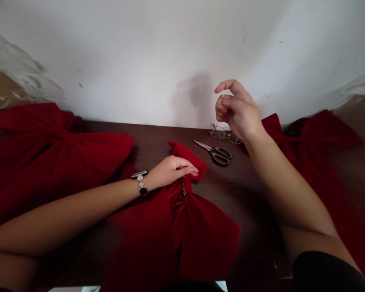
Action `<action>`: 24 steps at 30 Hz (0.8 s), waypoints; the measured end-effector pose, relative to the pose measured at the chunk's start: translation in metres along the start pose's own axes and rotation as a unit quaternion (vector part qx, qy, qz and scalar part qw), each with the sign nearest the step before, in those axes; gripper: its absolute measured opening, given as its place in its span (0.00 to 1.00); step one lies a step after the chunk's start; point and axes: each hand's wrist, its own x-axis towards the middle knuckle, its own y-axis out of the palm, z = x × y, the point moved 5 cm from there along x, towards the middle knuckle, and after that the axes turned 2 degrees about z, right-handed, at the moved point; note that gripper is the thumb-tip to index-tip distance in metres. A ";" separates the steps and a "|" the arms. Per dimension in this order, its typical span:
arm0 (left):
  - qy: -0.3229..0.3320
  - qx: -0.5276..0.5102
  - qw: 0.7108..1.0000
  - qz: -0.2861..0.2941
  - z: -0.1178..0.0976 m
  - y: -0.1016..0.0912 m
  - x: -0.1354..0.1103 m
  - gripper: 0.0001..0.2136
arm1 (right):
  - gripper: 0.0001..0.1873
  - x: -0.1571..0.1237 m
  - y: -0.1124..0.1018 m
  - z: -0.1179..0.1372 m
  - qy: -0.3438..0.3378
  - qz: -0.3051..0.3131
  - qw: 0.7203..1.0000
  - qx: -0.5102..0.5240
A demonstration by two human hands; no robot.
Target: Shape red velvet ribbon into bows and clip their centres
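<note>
1. The right hand [237, 111] is raised above the far edge of the worktop [158, 136], mostly closed, with its fingers curled in and a thin needle [223, 96] pinched at the fingertips. The needle is too fine to make out clearly.
2. The left hand [172, 171] lies on the folded top strip of the red velvet bow [200, 235], its fingers lightly curled over the fold. It presses on the cloth, but whether it is actually gripping cannot be told.
3. That bow sits near the middle of the worktop, close to the person, with its gathered centre just beside the left hand. A small metal pin [183, 187] shows in the gathers.
4. A wristwatch [140, 182] circles the left wrist, and a black sleeve [325, 273] shows at the near right.
5. Black-handled scissors [214, 153] lie on the worktop beyond the bow, just beside a pair of glasses [223, 134] near the far edge.
6. Another red bow [48, 158] lies to the left and a third [319, 138] to the right. A white wall [140, 61] with peeling patches rises behind the worktop.
</note>
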 end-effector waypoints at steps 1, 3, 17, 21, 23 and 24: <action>-0.001 0.005 1.000 -0.007 0.000 0.000 0.000 0.11 | 0.15 0.001 -0.001 -0.006 0.027 0.006 0.999 -0.020; -0.002 0.006 1.000 -0.016 0.000 0.001 -0.001 0.11 | 0.16 0.001 -0.002 -0.020 0.098 0.031 0.991 -0.083; -0.010 -0.031 0.999 -0.020 0.002 0.002 -0.002 0.12 | 0.00 -0.006 0.017 -0.061 0.160 0.159 0.884 -0.411; -0.012 -0.023 0.999 -0.021 0.003 0.001 -0.001 0.12 | 0.03 -0.007 0.021 -0.076 0.135 0.150 0.866 -0.458; -0.010 -0.019 1.000 -0.021 0.003 0.001 -0.001 0.12 | 0.03 -0.008 0.022 -0.082 0.126 0.143 0.869 -0.457; -0.007 -0.016 1.000 -0.022 0.003 0.001 -0.001 0.11 | 0.03 -0.008 0.022 -0.086 0.125 0.144 0.871 -0.453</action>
